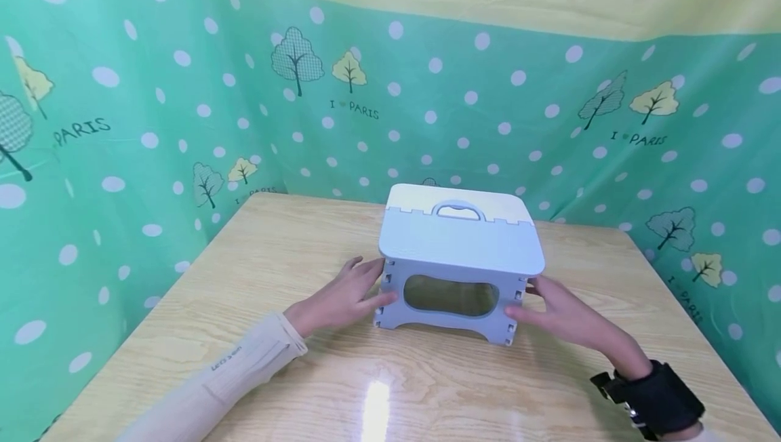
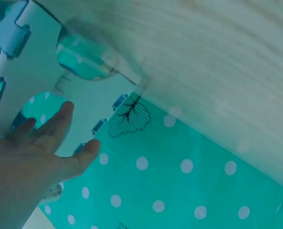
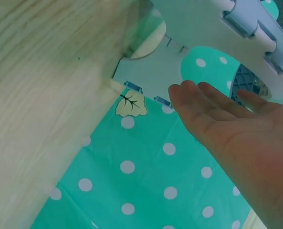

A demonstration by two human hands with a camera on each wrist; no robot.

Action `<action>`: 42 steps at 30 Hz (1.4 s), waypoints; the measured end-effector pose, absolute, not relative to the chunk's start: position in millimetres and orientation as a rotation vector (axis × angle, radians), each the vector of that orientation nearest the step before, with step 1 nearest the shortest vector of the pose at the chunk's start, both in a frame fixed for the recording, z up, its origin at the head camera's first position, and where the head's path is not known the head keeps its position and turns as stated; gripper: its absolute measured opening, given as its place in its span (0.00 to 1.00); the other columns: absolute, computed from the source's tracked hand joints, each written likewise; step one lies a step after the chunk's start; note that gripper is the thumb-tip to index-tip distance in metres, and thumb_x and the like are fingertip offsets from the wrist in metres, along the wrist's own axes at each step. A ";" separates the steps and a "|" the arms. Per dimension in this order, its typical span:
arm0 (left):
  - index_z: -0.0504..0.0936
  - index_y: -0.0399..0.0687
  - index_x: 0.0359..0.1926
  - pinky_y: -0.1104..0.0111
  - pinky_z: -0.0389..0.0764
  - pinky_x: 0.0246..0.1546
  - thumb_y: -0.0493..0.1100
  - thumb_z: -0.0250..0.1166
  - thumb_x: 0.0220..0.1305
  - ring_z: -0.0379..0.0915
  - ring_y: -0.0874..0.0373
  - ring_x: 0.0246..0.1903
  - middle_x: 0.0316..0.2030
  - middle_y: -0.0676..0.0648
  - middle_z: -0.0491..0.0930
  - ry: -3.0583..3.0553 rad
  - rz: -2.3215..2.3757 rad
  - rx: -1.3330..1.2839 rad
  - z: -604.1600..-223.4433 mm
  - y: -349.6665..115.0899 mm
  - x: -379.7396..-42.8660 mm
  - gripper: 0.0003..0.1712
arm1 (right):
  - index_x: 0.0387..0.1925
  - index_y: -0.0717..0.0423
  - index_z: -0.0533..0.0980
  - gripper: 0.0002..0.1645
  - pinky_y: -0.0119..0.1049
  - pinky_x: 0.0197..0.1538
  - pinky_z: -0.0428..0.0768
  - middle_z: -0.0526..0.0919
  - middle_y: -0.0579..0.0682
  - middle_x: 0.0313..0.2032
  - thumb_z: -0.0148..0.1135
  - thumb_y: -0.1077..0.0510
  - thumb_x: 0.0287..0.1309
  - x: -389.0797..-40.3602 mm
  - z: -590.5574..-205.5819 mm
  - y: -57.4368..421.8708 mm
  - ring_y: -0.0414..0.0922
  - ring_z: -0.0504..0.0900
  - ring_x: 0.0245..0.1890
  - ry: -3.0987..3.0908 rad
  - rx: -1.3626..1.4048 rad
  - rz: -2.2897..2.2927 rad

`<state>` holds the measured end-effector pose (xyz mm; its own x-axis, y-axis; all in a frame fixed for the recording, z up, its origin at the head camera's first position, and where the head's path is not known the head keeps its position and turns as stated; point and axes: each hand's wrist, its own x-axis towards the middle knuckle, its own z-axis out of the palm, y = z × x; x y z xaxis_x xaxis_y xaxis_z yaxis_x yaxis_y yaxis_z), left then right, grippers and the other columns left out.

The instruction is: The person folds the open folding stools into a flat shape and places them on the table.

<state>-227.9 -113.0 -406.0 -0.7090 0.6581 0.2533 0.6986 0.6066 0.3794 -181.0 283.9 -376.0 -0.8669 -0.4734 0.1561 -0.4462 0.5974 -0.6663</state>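
Observation:
A folding step stool (image 1: 460, 242), light blue with a white rear strip on its top, stands unfolded on the wooden table. A curved carrying handle (image 1: 457, 209) lies at the middle of its top. In the head view my left hand (image 1: 344, 296) is at the stool's left side, its thumb near the front edge. My right hand (image 1: 558, 313) sits at the right side in a similar way. The left wrist view shows the left hand (image 2: 41, 152) with fingers spread by the side panel. Straight fingers appear on the right hand (image 3: 227, 119) in the right wrist view.
The wooden table (image 1: 293, 238) extends around the stool on all sides. Behind and beside it hangs a green curtain (image 1: 427, 103) with white dots and printed trees. A black band (image 1: 662, 398) is strapped round the right wrist.

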 end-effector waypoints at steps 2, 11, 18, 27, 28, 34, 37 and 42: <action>0.49 0.47 0.78 0.41 0.49 0.71 0.68 0.46 0.74 0.58 0.50 0.72 0.73 0.49 0.61 -2.748 -0.712 -1.162 -409.0 -111.7 -226.7 0.45 | 0.79 0.44 0.43 0.52 0.64 0.59 0.73 0.62 0.61 0.72 0.64 0.51 0.66 -180.9 -378.3 281.7 0.63 0.65 0.68 2.762 -0.794 -1.145; 0.55 0.60 0.77 0.53 0.62 0.68 0.69 0.48 0.72 0.70 0.63 0.62 0.63 0.61 0.74 -2.709 -0.781 -1.212 -413.9 -107.8 -231.2 0.40 | 0.76 0.44 0.52 0.42 0.47 0.54 0.81 0.73 0.56 0.64 0.62 0.53 0.68 -185.8 -387.4 278.7 0.53 0.77 0.60 2.700 -0.821 -1.189; 0.61 0.57 0.73 0.62 0.77 0.58 0.63 0.55 0.72 0.78 0.71 0.46 0.53 0.59 0.82 -2.671 -1.004 -1.268 -411.7 -106.4 -232.7 0.35 | 0.73 0.50 0.59 0.37 0.46 0.52 0.82 0.76 0.60 0.60 0.63 0.51 0.68 -187.6 -388.5 278.4 0.52 0.80 0.56 2.690 -0.815 -1.204; 0.65 0.59 0.71 0.67 0.78 0.56 0.63 0.56 0.72 0.78 0.74 0.44 0.51 0.60 0.82 -2.703 -1.023 -1.234 -410.7 -106.1 -231.5 0.33 | 0.70 0.54 0.64 0.36 0.45 0.51 0.83 0.80 0.56 0.56 0.65 0.49 0.65 -188.3 -388.8 278.0 0.53 0.82 0.54 2.734 -0.777 -1.162; 0.64 0.59 0.72 0.67 0.77 0.57 0.63 0.56 0.71 0.79 0.73 0.44 0.52 0.60 0.82 -2.706 -1.033 -1.231 -411.0 -106.4 -231.5 0.33 | 0.69 0.54 0.64 0.36 0.44 0.51 0.83 0.80 0.56 0.56 0.65 0.49 0.65 -188.2 -389.1 278.1 0.53 0.82 0.54 2.737 -0.775 -1.161; 0.65 0.58 0.71 0.66 0.77 0.58 0.64 0.57 0.71 0.78 0.69 0.50 0.52 0.61 0.82 -2.708 -1.093 -1.229 -410.8 -107.9 -230.9 0.34 | 0.69 0.53 0.65 0.35 0.41 0.51 0.83 0.80 0.57 0.57 0.64 0.48 0.66 -188.0 -388.0 278.4 0.53 0.82 0.54 2.684 -0.762 -1.179; 0.66 0.57 0.69 0.67 0.78 0.55 0.63 0.57 0.70 0.78 0.68 0.51 0.50 0.61 0.83 -2.708 -1.111 -1.235 -410.2 -108.1 -230.7 0.32 | 0.70 0.54 0.64 0.35 0.38 0.50 0.82 0.79 0.60 0.57 0.64 0.48 0.67 -188.2 -387.6 278.5 0.53 0.81 0.55 2.643 -0.741 -1.192; 0.67 0.56 0.68 0.71 0.80 0.52 0.63 0.57 0.70 0.79 0.69 0.49 0.51 0.59 0.83 -2.722 -1.134 -1.244 -409.0 -106.6 -231.0 0.32 | 0.72 0.54 0.61 0.37 0.36 0.50 0.82 0.78 0.61 0.59 0.63 0.49 0.67 -189.3 -388.2 279.9 0.53 0.81 0.55 2.617 -0.738 -1.210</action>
<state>-231.0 -106.6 -409.0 -0.6961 0.6817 0.2253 0.6400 0.4471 0.6249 -189.3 279.9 -388.2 -0.8643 -0.5000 0.0553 -0.3661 0.5497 -0.7509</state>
